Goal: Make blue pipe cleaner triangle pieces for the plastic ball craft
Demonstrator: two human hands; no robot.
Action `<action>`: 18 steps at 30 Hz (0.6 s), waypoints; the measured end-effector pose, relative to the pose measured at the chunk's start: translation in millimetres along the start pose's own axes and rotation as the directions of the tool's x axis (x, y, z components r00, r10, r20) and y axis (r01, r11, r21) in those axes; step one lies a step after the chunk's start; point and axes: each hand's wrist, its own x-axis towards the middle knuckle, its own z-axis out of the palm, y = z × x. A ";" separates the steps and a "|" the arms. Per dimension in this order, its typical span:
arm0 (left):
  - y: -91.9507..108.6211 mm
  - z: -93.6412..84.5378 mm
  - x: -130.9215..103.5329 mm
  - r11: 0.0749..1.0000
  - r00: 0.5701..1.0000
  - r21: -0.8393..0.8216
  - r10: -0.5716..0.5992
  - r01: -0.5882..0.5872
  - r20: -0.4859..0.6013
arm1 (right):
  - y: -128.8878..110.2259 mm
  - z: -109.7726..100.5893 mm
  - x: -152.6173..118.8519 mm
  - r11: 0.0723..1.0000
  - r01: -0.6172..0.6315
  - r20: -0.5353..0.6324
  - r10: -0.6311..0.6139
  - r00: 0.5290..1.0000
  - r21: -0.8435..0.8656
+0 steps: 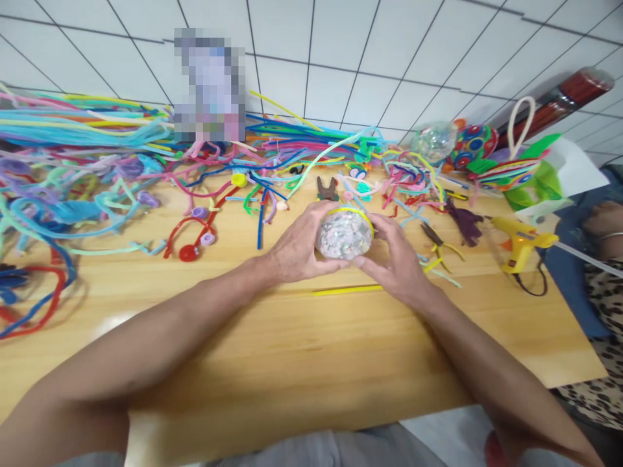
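Note:
A clear, shiny ball (344,237) with a yellow pipe cleaner (363,217) along its upper rim is held just above the table, in the middle of the view. My left hand (304,243) cups it from the left, and my right hand (395,259) grips it from the right. Both thumbs meet under its near side. A straight yellow pipe cleaner (346,290) lies on the wood below my hands. Just beyond the ball is a small brown clip-like piece (328,189). What fills the ball is too fine to make out.
Heaps of coloured pipe cleaners (82,130) line the wall and the left side. To the right lie pliers (440,245), a purple tassel (463,222) and a yellow glue gun (520,241). Another clear ball (435,141) and a decorated ball (473,144) stand behind. A person (606,259) sits at the right.

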 end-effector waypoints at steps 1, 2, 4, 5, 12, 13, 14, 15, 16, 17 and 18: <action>0.2 -0.3 -0.2 0.999 0.999 -0.005 -0.045 0.045 -0.001 | 2.5 1.5 -0.8 1.000 -0.020 -0.008 0.020 1.000 0.014; 0.4 -0.8 -0.5 0.996 0.996 -0.011 -0.094 0.094 0.002 | 4.4 2.7 -1.4 0.998 -0.043 -0.012 0.044 0.999 0.036; 0.8 -2.6 -0.7 0.986 0.986 -0.022 -0.167 0.167 0.012 | 6.4 5.2 -2.0 0.993 -0.086 -0.018 0.088 0.996 0.085; 1.1 -4.1 -0.4 0.984 0.984 -0.024 -0.176 0.176 0.014 | 6.6 6.6 -2.2 0.989 -0.103 -0.027 0.106 0.994 0.104; 33.2 -32.3 18.7 0.995 0.989 -0.031 -0.093 0.090 -0.116 | 6.9 9.2 -4.6 0.988 -0.104 -0.123 0.118 0.985 0.118; 46.5 -37.6 22.9 0.995 0.993 -0.084 -0.067 0.059 -0.094 | 7.1 7.9 -5.1 0.987 -0.109 -0.146 0.126 0.981 0.118; 62.4 -42.7 26.3 0.992 0.998 -0.120 -0.048 0.042 -0.051 | 7.3 6.5 -5.4 0.985 -0.119 -0.168 0.139 0.976 0.121; 80.5 -47.6 28.5 0.988 1.000 -0.151 0.000 -0.001 -0.007 | 7.5 5.2 -5.7 0.983 -0.132 -0.185 0.154 0.971 0.125; 100.1 -52.0 28.7 0.983 0.998 -0.181 0.038 -0.029 0.049 | 7.8 4.2 -5.8 0.981 -0.145 -0.196 0.168 0.966 0.128; 120.3 -55.9 26.7 0.980 0.992 -0.197 0.041 -0.017 0.116 | 8.0 3.5 -5.9 0.979 -0.156 -0.202 0.180 0.963 0.129; 140.0 -59.3 22.2 0.984 0.982 -0.178 0.008 0.026 0.187 | 8.2 3.3 -6.0 0.978 -0.162 -0.203 0.186 0.961 0.128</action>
